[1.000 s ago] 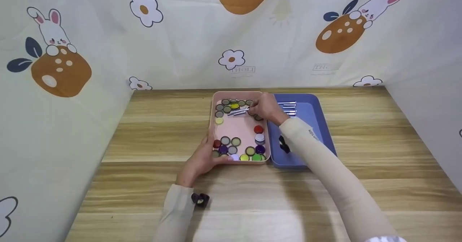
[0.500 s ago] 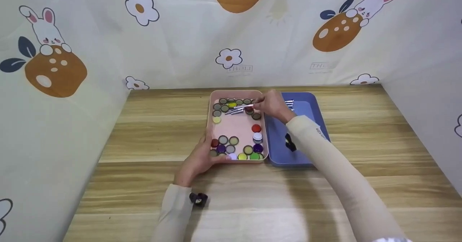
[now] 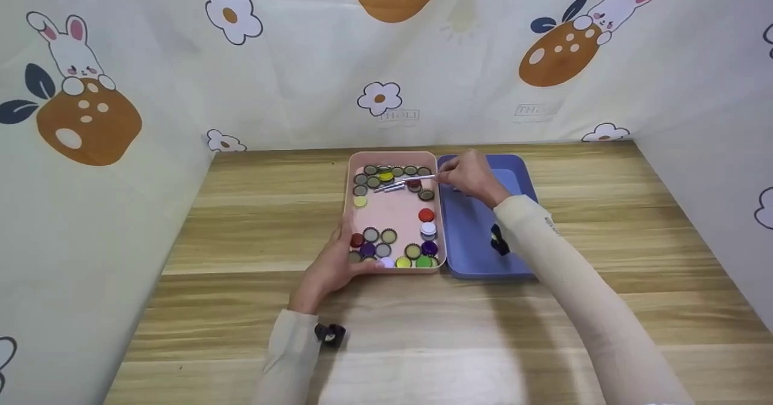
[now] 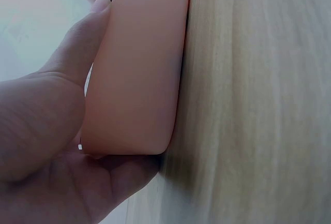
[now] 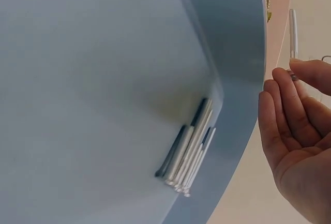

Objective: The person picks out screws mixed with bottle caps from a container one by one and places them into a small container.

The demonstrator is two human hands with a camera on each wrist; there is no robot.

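My left hand (image 3: 329, 266) grips the near left corner of the pink tray (image 3: 392, 215); its thumb lies over the rim and its fingers bend round the outer wall (image 4: 134, 79). Between thumb and fingertips my right hand (image 3: 474, 175) pinches a slim silver metal rod (image 3: 421, 177), pointing left over the pink tray's far right part. That rod (image 5: 294, 32) stands up from the pinch in the right wrist view. A few similar rods (image 3: 389, 186) lie among the bottle caps (image 3: 373, 181) in the pink tray. Several more rods with flared ends (image 5: 189, 151) lie in the blue tray (image 3: 477, 242).
The two trays stand side by side on a wood-grain table (image 3: 272, 212). More bottle caps (image 3: 386, 249), in several colours, lie along the pink tray's near end and right side. A patterned cloth (image 3: 302, 61) hangs behind the table.
My right hand has drawn back rightward from the pink tray toward the blue tray, taking one rod away from the others. My left hand keeps its grip on the pink tray's corner.
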